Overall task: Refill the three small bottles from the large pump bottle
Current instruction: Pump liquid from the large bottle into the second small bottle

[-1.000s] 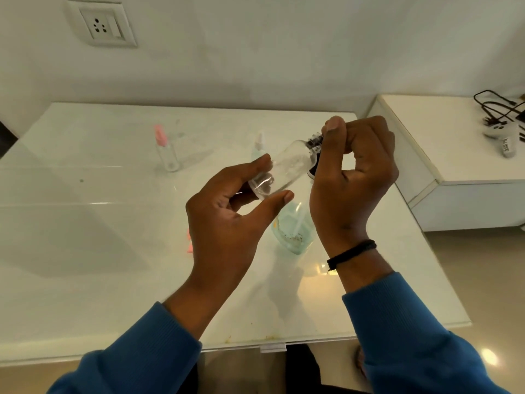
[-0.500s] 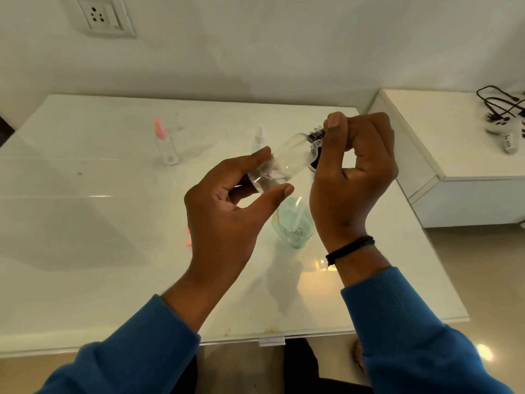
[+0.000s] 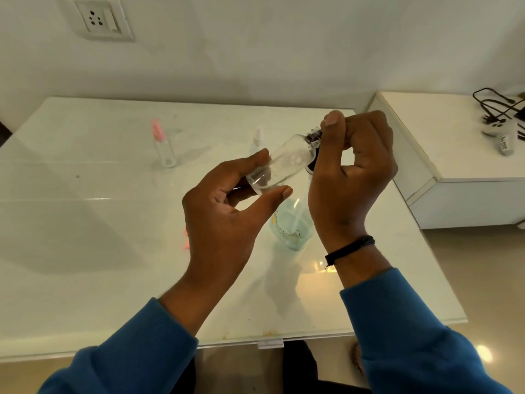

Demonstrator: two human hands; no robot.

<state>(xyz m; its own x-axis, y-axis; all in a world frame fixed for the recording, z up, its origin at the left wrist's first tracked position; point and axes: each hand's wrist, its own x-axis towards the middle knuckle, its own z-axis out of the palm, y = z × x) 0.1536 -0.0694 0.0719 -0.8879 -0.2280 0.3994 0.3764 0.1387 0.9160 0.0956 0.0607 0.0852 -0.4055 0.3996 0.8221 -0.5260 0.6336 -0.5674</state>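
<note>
A small clear bottle point(image 3: 284, 163) is held tilted above the table, its base toward me and to the left. My left hand point(image 3: 224, 220) grips its base between thumb and fingers. My right hand point(image 3: 349, 177) pinches the black cap point(image 3: 314, 137) at its neck. Below the hands stands the large greenish pump bottle point(image 3: 292, 226), its top hidden by my right hand. A small bottle with a pink cap point(image 3: 164, 150) stands at the back left. Another small bottle with a pale cap point(image 3: 257, 140) stands behind my left fingers.
A small pink thing point(image 3: 186, 240) lies on the glass-topped table point(image 3: 85, 251), partly hidden by my left hand. A white side cabinet point(image 3: 454, 155) stands to the right, with black cables point(image 3: 494, 106) and a white device point(image 3: 504, 135) on it. A wall socket point(image 3: 98, 19) is above.
Both hands keep their hold on the small clear bottle, at much the same tilt. The view has shifted slightly; nothing on the table has moved.
</note>
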